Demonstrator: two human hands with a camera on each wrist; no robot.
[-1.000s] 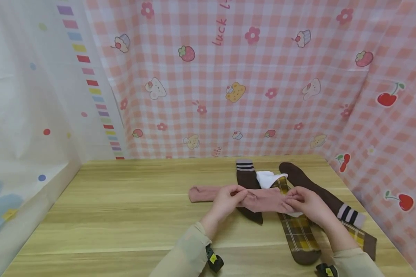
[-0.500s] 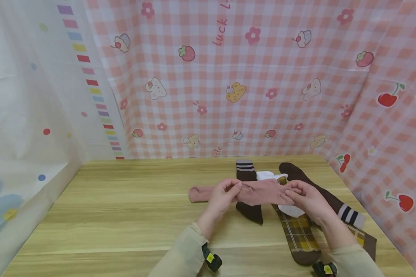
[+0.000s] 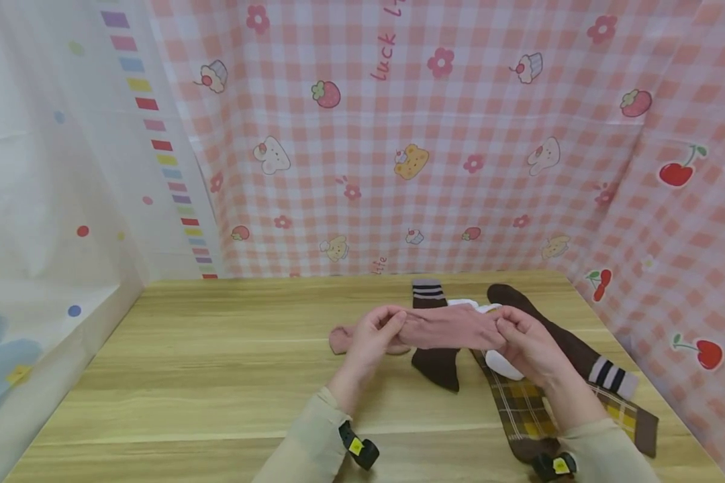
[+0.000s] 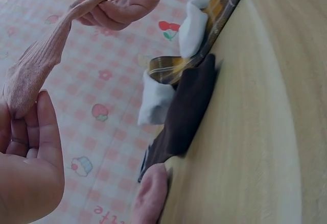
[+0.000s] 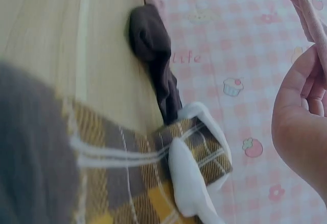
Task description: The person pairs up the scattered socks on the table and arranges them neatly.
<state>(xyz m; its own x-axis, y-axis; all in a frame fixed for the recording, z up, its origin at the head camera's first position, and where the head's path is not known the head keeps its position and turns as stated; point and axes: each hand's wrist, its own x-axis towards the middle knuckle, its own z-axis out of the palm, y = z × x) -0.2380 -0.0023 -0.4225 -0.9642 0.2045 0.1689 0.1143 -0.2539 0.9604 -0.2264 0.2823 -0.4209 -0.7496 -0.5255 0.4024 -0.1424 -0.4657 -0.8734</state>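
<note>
Pinching opposite ends of a pink ribbed sock (image 3: 450, 327), a person's left grip (image 3: 368, 335) and right grip (image 3: 528, 345) hold it above a stripe-cuffed brown sock (image 3: 438, 370) on the counter (image 3: 217, 376), before gingham cloth (image 3: 489, 114) reading "luck" and "life".

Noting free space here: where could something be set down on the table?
The table is bare on the left, from the white curtain to the lying pink sock. A smaller patch lies between the left sleeve and plaid socks. The right is crowded: brown socks and white fabric, with the held pink sock above.
</note>
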